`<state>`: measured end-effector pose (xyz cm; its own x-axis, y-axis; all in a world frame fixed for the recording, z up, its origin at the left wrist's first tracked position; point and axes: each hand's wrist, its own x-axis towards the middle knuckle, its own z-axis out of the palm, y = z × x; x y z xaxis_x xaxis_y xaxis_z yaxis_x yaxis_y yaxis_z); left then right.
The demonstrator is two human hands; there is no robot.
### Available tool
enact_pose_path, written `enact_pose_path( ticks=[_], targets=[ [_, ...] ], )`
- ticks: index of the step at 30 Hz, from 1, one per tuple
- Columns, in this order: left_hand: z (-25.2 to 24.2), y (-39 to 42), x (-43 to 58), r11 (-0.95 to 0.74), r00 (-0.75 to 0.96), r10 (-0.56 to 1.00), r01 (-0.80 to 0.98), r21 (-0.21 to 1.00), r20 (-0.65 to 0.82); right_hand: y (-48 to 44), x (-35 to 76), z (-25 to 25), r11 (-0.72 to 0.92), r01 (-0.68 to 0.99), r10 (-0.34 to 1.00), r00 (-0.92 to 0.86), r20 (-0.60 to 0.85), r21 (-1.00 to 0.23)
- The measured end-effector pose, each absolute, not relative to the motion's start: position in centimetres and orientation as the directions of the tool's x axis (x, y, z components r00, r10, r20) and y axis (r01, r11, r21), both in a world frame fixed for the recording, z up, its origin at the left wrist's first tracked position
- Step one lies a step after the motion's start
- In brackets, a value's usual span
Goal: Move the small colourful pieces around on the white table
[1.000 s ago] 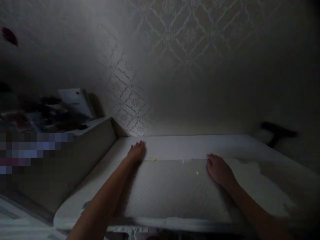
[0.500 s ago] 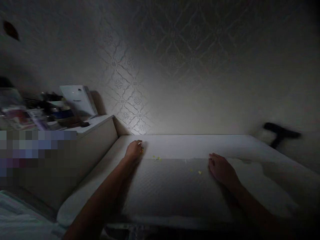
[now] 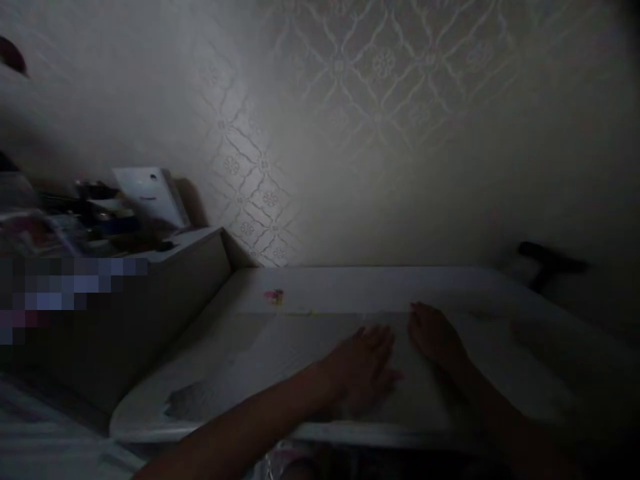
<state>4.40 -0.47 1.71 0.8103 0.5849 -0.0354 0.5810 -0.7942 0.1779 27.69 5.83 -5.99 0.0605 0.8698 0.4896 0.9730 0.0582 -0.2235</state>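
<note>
In dim light a white mattress (image 3: 210, 373) fills the lower half of the view, against a patterned wall. My left hand (image 3: 363, 367) lies flat on the mattress near its middle, fingers stretched out, holding nothing. My right hand (image 3: 433, 333) rests just to its right, palm down with fingers loosely extended. A small pink and yellow scrap (image 3: 275, 296) sits on the mattress near the far left, apart from both hands. A few tiny yellowish crumbs (image 3: 311, 312) lie beside it.
A low cabinet (image 3: 185, 267) stands at the mattress's left end, with a white box (image 3: 147, 195) and blurred clutter on top. A dark T-shaped object (image 3: 547, 265) sits by the wall at the far right. The patterned wall runs behind the mattress.
My left hand has drawn back from the far left of the mattress to its middle, beside the right hand. A small pink and yellow scrap now lies where it was.
</note>
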Motion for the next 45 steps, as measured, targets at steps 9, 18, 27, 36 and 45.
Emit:
enact_pose_path(
  ticks=[9,18,27,36,45],
  targets=[
    [1.4,-1.2,5.4,-0.768,0.79,0.612,0.605,0.212,-0.039,5.8,27.5,-6.0,0.065,0.977,0.868,0.046,0.495,-0.203],
    [1.2,-0.6,5.7,-0.704,0.71,0.704,0.7,0.117,-0.02,5.9,27.5,-6.2,0.066,0.974,0.861,0.055,0.505,-0.218],
    [1.1,-0.2,3.7,-0.606,0.615,0.784,0.788,0.112,-0.086,6.1,27.8,-6.3,0.039,0.979,0.88,0.061,0.47,-0.2],
    [1.6,1.1,-0.3,-0.561,0.565,0.822,0.825,0.069,-0.07,6.1,28.0,-6.5,0.053,0.974,0.879,0.061,0.473,-0.222],
    [0.6,3.8,-5.9,-0.396,0.397,0.917,0.918,0.022,-0.048,6.5,28.5,-7.1,0.101,0.979,0.857,0.005,0.516,-0.176]
  ],
)
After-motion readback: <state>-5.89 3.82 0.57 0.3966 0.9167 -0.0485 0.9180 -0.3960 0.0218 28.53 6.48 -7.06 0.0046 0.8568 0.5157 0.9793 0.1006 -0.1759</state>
